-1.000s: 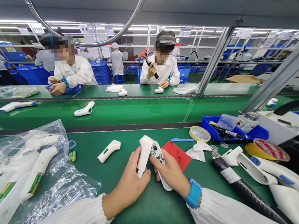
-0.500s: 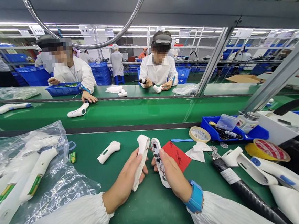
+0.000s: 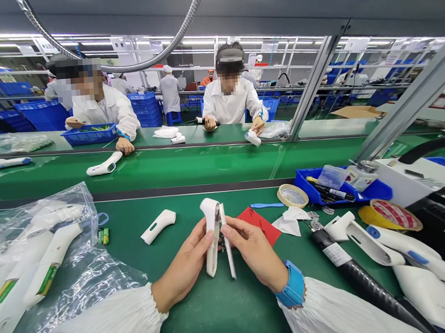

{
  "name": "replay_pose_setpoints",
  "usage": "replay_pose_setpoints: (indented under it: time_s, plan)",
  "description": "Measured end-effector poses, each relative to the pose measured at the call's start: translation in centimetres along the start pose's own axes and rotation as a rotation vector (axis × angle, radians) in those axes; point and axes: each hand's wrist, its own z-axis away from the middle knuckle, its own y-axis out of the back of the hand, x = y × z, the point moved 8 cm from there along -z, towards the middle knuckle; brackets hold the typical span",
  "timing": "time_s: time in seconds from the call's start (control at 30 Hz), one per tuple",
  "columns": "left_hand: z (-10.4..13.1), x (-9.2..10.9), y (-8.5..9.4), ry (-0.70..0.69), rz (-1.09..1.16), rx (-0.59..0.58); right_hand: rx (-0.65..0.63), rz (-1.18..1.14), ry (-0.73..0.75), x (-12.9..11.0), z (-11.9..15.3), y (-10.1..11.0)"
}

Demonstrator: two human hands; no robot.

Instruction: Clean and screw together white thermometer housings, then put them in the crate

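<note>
My left hand [image 3: 189,259] grips a white curved shell [image 3: 212,239], held upright over the green table. Facing it, my right hand [image 3: 258,251] pinches a thin white board [image 3: 227,245], now seen edge-on. A narrow gap with small dark parts in it lies between the two pieces. Just behind my right hand is a red paper [image 3: 260,225]. A white cover piece with a slot [image 3: 158,226] lies to the left of the shell.
Plastic bags with white housings [image 3: 60,261] lie at left. At right are a blue tray [image 3: 309,195], tape rolls [image 3: 293,196], a black-handled tool [image 3: 354,269] and white housings [image 3: 375,241]. Beyond the green belt [image 3: 191,166], two people [image 3: 235,101] handle parts.
The board has turned edge-on and come closer to the shell as my hands drew together. Across the belt, a person's hand has moved a white part to the right. The view has shifted slightly.
</note>
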Motion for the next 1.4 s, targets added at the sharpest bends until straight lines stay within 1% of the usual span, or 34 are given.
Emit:
replay_pose_setpoints:
  time_s: [0.13,0.3,0.47,0.57,0.73,0.87,0.9,0.97,1.03,1.1,1.13,1.2,1.27,1.3,1.33,1.4]
  plan:
    - [0.0,0.0,-0.4,-0.021,0.020,-0.029,0.014,0.025,0.036,-0.4,0.0,-0.1]
    - [0.0,-0.2,-0.3,-0.009,-0.007,-0.013,0.023,0.014,0.050,-0.7,0.0,-0.3]
    - [0.1,-0.2,-0.3,-0.014,-0.007,-0.020,0.072,0.054,0.066,-0.4,0.0,0.1]
    - [0.1,-0.2,-0.2,-0.022,-0.026,-0.017,0.068,0.062,0.068,-0.3,0.0,0.1]
    - [0.4,-0.3,-0.1,-0.036,-0.137,-0.022,0.085,0.039,0.072,-0.5,0.0,0.0]
    - [0.8,-0.9,-1.2,-0.001,-0.311,-0.159,0.092,-0.015,0.035,-0.1,0.1,-0.1]
    - [0.9,-1.0,-1.4,0.007,-0.370,-0.175,0.088,-0.013,0.026,-0.1,0.1,-0.1]
    - [0.9,-0.9,-1.1,0.009,-0.476,-0.147,0.082,0.014,0.026,-0.1,0.1,0.0]
    - [1.0,-0.6,-0.9,-0.002,-0.542,-0.101,0.117,0.036,0.071,-0.7,0.1,0.4]
    - [1.2,-0.7,-1.2,0.011,-0.586,-0.115,0.194,-0.019,0.134,-1.4,0.1,1.2]
    - [1.4,-0.8,-1.6,0.018,-0.618,-0.141,0.239,-0.092,0.143,-1.6,0.1,1.6]
    - [2.0,-1.3,-2.4,0.044,-0.706,-0.210,0.291,-0.299,0.101,-1.2,0.1,2.0]
    - [2.8,-2.1,-3.2,0.101,-0.770,-0.292,0.290,-0.480,0.010,-0.5,-0.1,1.6]
    - [3.1,-2.5,-3.5,0.125,-0.788,-0.329,0.270,-0.534,-0.032,-0.3,-0.3,1.2]
    - [3.4,-2.7,-3.8,0.134,-0.806,-0.356,0.246,-0.563,-0.060,-0.1,-0.4,0.9]
    - [3.6,-2.4,-4.0,0.103,-0.856,-0.373,0.202,-0.578,-0.084,-0.1,-0.7,0.3]
